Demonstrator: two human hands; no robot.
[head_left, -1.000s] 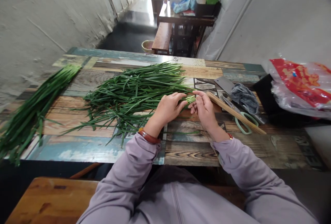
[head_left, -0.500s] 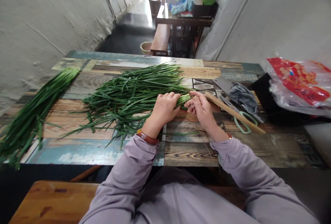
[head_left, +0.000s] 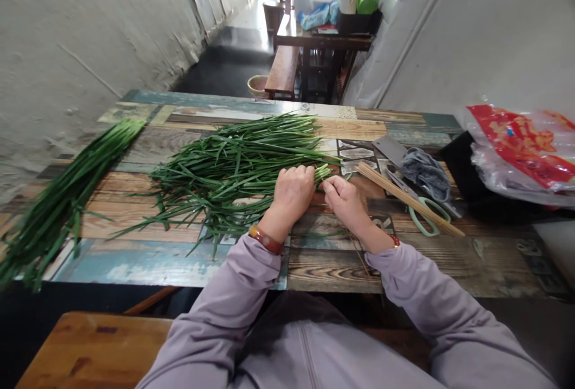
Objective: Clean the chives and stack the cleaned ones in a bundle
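A big pile of green chives [head_left: 238,164] lies across the middle of the patchwork wooden table [head_left: 148,257]. My left hand [head_left: 291,193] is closed around the cut stem ends of a bunch from that pile. Right beside it, my right hand [head_left: 344,198] pinches at the pale stem tips, fingers curled. Both hands rest low on the table, almost touching each other.
A second, tidy bundle of chives [head_left: 63,197] lies along the left edge. To the right are bamboo skewers [head_left: 406,197], green-handled scissors [head_left: 424,212], a cleaver [head_left: 390,148] with a grey cloth [head_left: 424,170], and a red-printed plastic bag [head_left: 521,152]. A wooden bench [head_left: 85,347] sits below.
My right hand has lowered and closed in on the stem ends, its fingers curling tighter. The left hand keeps its hold on the bunch.
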